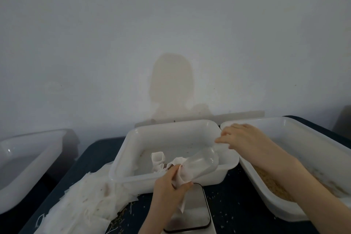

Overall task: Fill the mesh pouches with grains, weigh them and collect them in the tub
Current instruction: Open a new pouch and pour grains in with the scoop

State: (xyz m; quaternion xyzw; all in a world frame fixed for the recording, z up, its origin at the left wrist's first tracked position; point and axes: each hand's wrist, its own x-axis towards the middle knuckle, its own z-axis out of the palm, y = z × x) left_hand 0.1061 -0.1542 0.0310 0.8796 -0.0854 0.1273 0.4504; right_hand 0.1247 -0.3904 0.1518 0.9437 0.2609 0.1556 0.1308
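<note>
My left hand (pixel 170 184) grips a white mesh pouch (pixel 181 176) bunched around the near end of a clear plastic scoop (pixel 202 162). The scoop lies tilted over the front part of the middle white tub (pixel 171 128). Another white pouch (pixel 157 157) stands crumpled inside that tub. My right hand (pixel 241 137) rests with fingers stretched out on the rims where the middle tub meets the right tub (pixel 303 135). The right tub holds brown grains (pixel 273 182), and my forearm lies across them. A flat scale (pixel 192 213) sits just below my left hand.
A heap of empty white pouches (pixel 85 199) lies on the dark table (pixel 233 205) at the front left, with grains scattered around. Another white tub (pixel 28 159) stands at the far left. A pale wall rises right behind the tubs.
</note>
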